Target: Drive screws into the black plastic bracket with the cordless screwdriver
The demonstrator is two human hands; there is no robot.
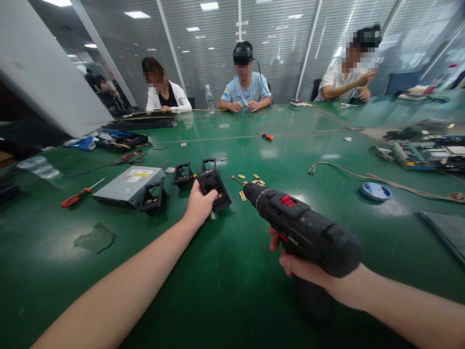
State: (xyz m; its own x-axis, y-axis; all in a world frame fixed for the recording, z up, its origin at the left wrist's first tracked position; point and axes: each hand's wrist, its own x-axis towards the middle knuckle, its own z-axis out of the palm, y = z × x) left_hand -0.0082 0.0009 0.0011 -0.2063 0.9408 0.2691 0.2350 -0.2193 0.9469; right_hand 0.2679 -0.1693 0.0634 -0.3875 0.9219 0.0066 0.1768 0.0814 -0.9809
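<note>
My left hand (199, 206) grips a black plastic housing (222, 196), thumb over its inside, where small brass-coloured parts show. My right hand (308, 266) is wrapped round the handle of a black cordless drill (301, 225), whose bit points left towards the housing without touching it. Something small, perhaps a screw, sits at the bit's tip. Below and around the bit, several small brass plates (242, 196) with holes lie scattered on the green table (203, 291). More black housings, a near one (154, 201) and a farther one (182, 175), stand left of my left hand.
On the left are a grey metal disc drive (127, 184), an orange-handled screwdriver (78, 196) and a clear plastic cup (39, 167). To the right lie a blue round dish (375, 191), a cable (348, 170) and circuit boards (428, 150). Three people sit across the table.
</note>
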